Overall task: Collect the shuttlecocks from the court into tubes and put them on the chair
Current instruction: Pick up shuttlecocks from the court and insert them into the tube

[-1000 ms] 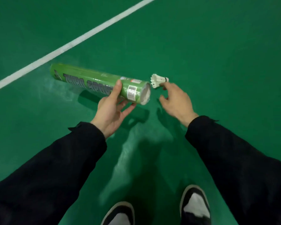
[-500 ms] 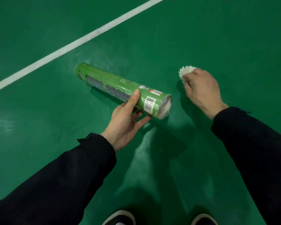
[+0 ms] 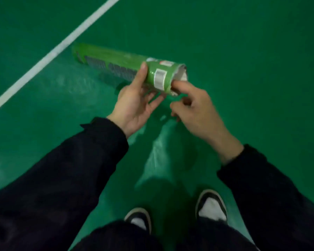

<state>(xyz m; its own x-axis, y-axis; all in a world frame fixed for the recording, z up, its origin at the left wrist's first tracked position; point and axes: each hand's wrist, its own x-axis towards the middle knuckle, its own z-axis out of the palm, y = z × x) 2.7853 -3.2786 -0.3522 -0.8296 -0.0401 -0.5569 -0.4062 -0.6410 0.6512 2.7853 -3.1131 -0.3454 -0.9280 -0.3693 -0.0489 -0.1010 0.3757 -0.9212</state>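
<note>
Head view shows the long green cardboard shuttlecock tube (image 3: 116, 65) held roughly level above the green court floor (image 3: 243, 69), its open mouth (image 3: 180, 75) turned toward the person and showing white inside, most likely the feathers of a shuttlecock just seated there, though blur keeps that from being certain. The left hand (image 3: 134, 102) grips the tube near that mouth, thumb lying over the top and fingers curled beneath. The right hand (image 3: 194, 107) sits at the rim with its forefinger pressing into the opening; the other fingers are loosely bent, and whether they pinch anything cannot be told. The main risk is that a shuttlecock pushed off-axis jams at the rim and crushes its feathers. A level or downward-tipped tube could also let the contents slide back out once the finger withdraws. The grip near one end leaves the long far end unsupported, so it may swing or dip. A white court line (image 3: 62, 48) runs past the far end, and two black-and-white shoes (image 3: 211, 207) stand below the dark sleeves (image 3: 62, 178).
</note>
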